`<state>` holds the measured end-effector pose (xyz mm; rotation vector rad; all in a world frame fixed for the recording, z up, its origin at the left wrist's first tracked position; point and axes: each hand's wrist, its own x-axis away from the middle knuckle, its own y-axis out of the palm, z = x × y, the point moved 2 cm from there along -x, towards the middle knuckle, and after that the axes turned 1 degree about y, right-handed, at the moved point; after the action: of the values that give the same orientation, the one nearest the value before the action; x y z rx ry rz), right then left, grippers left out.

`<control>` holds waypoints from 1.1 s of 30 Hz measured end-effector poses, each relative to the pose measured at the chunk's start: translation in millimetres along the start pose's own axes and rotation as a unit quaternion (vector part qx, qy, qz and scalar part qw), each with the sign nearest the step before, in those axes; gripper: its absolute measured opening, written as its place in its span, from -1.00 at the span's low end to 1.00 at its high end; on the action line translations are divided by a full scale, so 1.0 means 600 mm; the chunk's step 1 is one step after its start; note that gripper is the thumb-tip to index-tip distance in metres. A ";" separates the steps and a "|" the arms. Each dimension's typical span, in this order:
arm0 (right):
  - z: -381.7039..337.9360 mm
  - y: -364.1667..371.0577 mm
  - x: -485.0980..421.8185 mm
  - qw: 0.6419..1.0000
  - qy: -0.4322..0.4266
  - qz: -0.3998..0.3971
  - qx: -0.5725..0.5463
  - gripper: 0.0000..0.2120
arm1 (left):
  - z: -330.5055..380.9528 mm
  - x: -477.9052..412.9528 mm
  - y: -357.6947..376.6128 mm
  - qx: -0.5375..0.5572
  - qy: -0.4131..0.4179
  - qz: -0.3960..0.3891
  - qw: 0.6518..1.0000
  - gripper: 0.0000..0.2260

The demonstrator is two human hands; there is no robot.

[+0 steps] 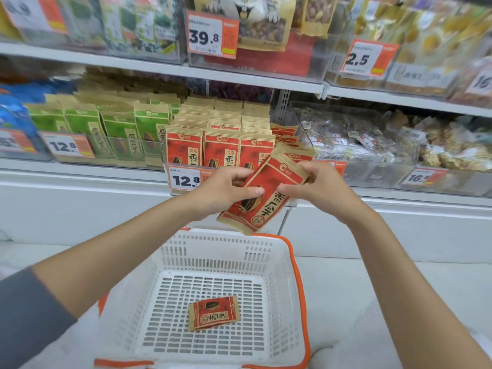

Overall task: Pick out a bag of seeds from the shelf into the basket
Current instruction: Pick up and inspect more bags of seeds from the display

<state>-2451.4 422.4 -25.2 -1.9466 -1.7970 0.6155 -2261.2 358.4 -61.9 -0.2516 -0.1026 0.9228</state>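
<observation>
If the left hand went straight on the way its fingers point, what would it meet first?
The left hand points rightward across the red-and-tan paper seed bag it pinches, so beyond that bag it would probably meet the right hand gripping the same bag; depth is unclear.

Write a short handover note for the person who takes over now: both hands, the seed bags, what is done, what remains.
Left hand pinches the held bag at its left edge; right hand grips its upper right edge.
The held bag, red, is tilted in the air over the far side of the white basket.
Done: a small red bag lies on the basket floor.
Left: lower the held bag into the basket and release.
More red bags stand on the shelf.
</observation>
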 end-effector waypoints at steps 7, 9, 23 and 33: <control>-0.069 -0.125 -0.006 0.989 -0.052 0.126 0.054 -0.89 | 0.066 -0.055 -0.020 -0.104 0.097 0.060 0.988 -0.57; -0.088 -0.159 -0.018 0.979 -0.085 0.185 0.030 -0.87 | 0.070 -0.084 -0.040 -0.172 0.099 0.110 0.974 -0.51; 0.062 -0.121 -0.310 0.896 -0.232 0.311 0.215 -0.84 | 0.011 -0.269 -0.095 -0.522 0.012 0.007 0.853 -0.51; 0.114 -0.101 -0.449 0.895 -0.076 0.179 0.401 -0.81 | 0.000 -0.266 -0.089 -0.559 0.030 0.054 0.827 -0.44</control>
<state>-2557.9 159.2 -35.2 -1.6378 -0.9715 1.4000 -2315.7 200.1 -44.9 -1.3931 -0.5836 0.8746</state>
